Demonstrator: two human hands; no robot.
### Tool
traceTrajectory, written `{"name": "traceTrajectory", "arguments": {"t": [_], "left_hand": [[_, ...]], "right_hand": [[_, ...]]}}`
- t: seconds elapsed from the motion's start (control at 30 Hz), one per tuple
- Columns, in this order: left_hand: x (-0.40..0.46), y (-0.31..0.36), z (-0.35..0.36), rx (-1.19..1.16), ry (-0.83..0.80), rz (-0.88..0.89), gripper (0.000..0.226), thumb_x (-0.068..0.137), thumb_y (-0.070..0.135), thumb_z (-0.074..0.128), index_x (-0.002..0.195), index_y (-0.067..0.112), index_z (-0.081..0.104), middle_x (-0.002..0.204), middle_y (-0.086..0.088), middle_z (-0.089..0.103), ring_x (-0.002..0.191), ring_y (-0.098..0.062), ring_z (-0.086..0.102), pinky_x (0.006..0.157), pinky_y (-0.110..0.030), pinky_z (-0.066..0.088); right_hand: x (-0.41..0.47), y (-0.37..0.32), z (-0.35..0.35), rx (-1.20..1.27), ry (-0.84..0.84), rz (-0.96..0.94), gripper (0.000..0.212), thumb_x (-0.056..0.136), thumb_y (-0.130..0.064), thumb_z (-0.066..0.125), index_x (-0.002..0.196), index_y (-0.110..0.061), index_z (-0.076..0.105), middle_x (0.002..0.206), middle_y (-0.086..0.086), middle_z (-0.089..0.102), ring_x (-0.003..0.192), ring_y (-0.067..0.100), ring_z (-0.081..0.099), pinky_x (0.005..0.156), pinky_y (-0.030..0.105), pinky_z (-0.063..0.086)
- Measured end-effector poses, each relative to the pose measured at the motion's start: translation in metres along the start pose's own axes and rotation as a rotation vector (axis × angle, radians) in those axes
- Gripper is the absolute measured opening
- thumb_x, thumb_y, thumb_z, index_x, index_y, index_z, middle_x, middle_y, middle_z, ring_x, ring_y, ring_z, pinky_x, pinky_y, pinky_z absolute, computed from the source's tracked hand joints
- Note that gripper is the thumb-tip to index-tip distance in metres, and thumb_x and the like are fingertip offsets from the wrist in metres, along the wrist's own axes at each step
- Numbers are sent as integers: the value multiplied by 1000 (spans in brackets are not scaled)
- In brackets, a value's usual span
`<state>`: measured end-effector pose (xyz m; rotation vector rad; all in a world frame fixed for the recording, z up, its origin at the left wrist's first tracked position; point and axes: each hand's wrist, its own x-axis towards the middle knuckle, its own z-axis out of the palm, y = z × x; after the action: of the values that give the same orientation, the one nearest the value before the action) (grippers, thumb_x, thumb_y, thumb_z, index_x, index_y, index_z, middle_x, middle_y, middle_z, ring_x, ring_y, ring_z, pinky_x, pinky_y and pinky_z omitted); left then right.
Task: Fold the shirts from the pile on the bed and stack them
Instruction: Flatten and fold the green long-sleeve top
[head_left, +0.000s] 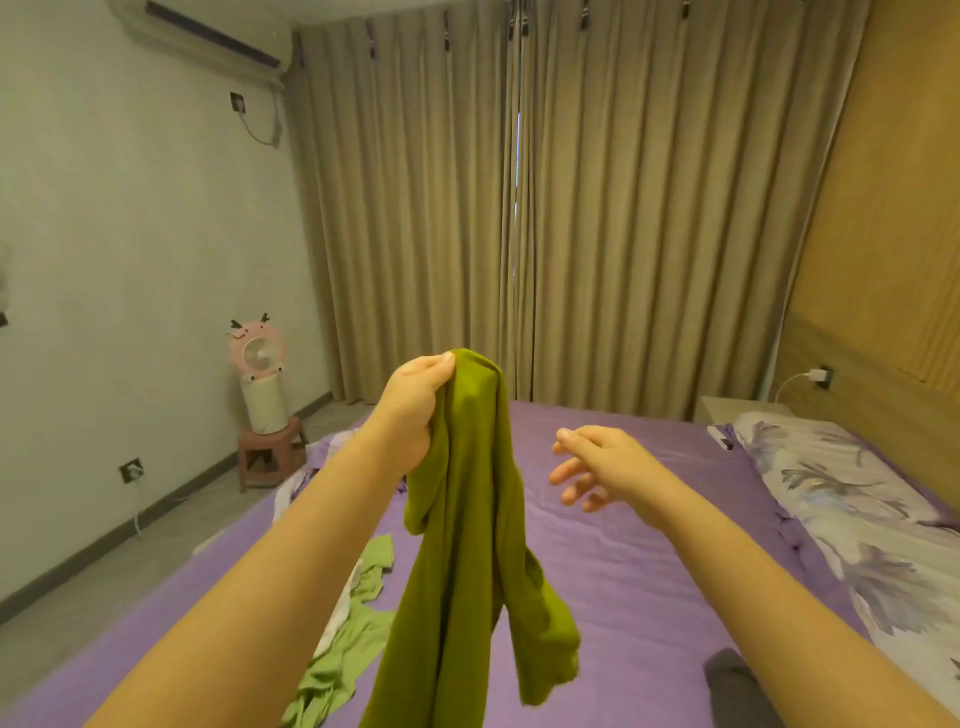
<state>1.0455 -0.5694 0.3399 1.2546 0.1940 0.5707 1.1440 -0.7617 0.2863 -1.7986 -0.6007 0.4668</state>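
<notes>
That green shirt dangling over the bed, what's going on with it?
A person is sorting laundry on a bed with a purple sheet. Their left hand has pinched the olive-green shirt by one end and holds it up so it hangs bunched and unfolded. The right hand is open beside it, touching nothing. A lighter green garment lies crumpled on the sheet below, and something dark grey sits at the lower right. No folded stack is in view.
</notes>
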Motion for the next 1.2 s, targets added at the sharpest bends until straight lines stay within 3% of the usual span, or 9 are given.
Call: {"name": "traceTrajectory", "arguments": {"t": [0.13,0.27,0.47,0.63,0.73,0.87,0.97,1.03,1.2], "left_hand": [[-26,-16,13,104,-158,-27,15,98,14,46,88,9,56,73,-7,65,63,-14,65,57,-25,53],[-45,-27,-7,226,-311,13,12,98,10,44,89,9,51,83,-7,57,77,-15,54,69,-26,47],[-64,-56,-44,509,-405,138,7,95,5,51,92,9,56,97,0,54,93,-11,47,84,-24,39],[-62,-68,-68,482,-116,261,7,88,11,64,92,8,67,93,4,65,88,-6,59,80,-28,47],[-44,-69,-80,631,14,334,35,82,17,71,114,19,57,114,3,54,111,-15,50,94,-35,43],[-19,-73,-84,810,-266,237,71,82,22,72,143,21,36,147,2,38,137,-19,29,112,-42,28],[-9,-75,-80,709,-384,204,31,82,17,72,112,12,62,131,-3,56,127,-19,46,108,-44,35],[-5,-75,-78,517,-407,103,9,82,15,71,84,12,63,114,-4,66,112,-17,59,102,-42,45],[-3,-69,-61,247,-596,2,11,85,13,69,83,17,58,108,3,69,92,-7,66,73,-14,50]], "right_hand": [[12,-17,37,254,-192,187,60,90,-59,45,106,-4,64,93,16,73,82,28,72,59,33,58],[27,-36,48,443,-252,288,60,85,-60,51,100,-4,66,93,13,72,85,26,71,70,36,57],[39,-43,78,215,-266,206,7,88,-7,59,92,-4,64,80,11,64,69,21,61,58,29,50],[34,-40,88,223,-252,54,15,95,-11,51,97,-10,66,80,6,70,66,13,67,54,24,54],[29,-42,85,230,-269,-9,18,96,-17,50,107,-12,64,92,6,71,75,13,68,61,25,55],[17,-51,70,240,-278,-108,20,94,-21,52,107,-15,66,100,7,71,86,16,68,68,26,55],[6,-60,47,270,-239,-177,21,87,-24,56,102,-17,69,97,4,71,87,14,68,72,24,55],[-1,-62,30,271,-184,-201,20,87,-22,55,101,-16,69,95,5,71,86,14,67,74,25,55],[-13,-55,9,241,-86,-203,19,97,-13,43,104,-10,60,94,8,67,83,17,64,74,28,53]]}}
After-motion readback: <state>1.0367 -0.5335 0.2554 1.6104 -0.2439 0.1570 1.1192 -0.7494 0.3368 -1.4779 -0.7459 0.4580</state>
